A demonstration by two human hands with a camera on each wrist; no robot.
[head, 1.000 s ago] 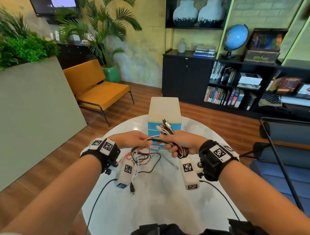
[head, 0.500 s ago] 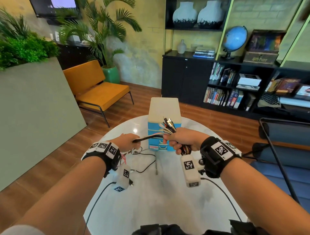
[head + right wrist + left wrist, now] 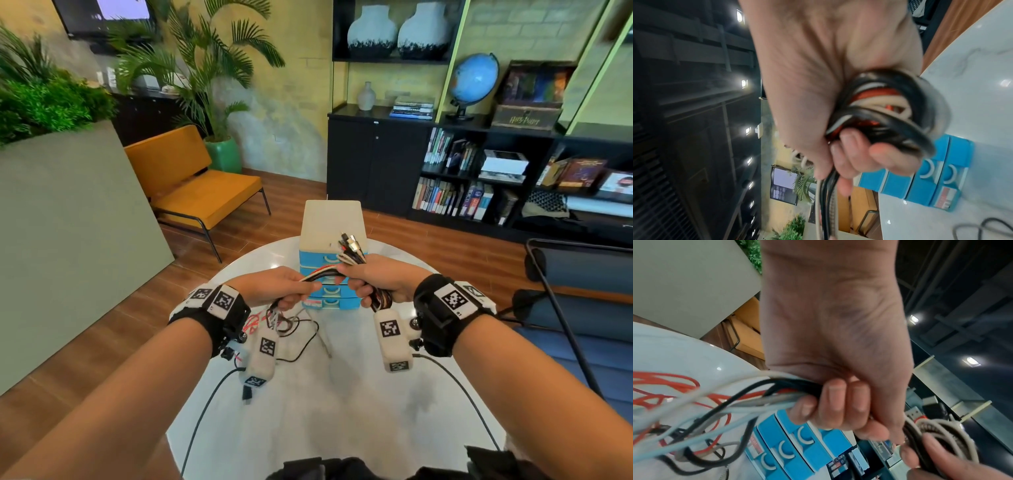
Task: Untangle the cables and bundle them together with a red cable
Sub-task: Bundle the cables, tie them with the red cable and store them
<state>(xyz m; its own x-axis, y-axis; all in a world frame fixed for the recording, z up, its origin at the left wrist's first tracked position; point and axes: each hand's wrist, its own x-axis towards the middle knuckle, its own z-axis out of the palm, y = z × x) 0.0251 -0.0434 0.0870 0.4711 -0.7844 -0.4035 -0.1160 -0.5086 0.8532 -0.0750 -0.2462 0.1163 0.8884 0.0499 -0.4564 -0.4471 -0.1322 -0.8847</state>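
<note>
Both hands hold one cable bundle (image 3: 323, 274) above the table, in front of the drawer unit. My right hand (image 3: 373, 282) grips the gathered part: plug ends (image 3: 351, 246) stick up from the fist, and black, white and red loops (image 3: 890, 105) bulge below the right hand (image 3: 859, 154). My left hand (image 3: 274, 289) grips the straight black, white and grey strands (image 3: 766, 400) just left of it, left hand (image 3: 838, 402) fingers curled round them. Loose tails and the red cable (image 3: 684, 382) hang from the left hand onto the table; the red cable (image 3: 255, 322) is partly hidden by my left wrist.
A blue and white drawer unit (image 3: 330, 219) stands at the far side of the round white marble table (image 3: 308, 428). Thin black cables (image 3: 301, 342) lie under the hands. A dark chair frame (image 3: 561, 318) stands to the right, an orange bench (image 3: 202, 192) on the far left.
My left hand slid left along the strands, stretching them out, then came back close to the right hand. The right hand kept its grip and barely moved.
</note>
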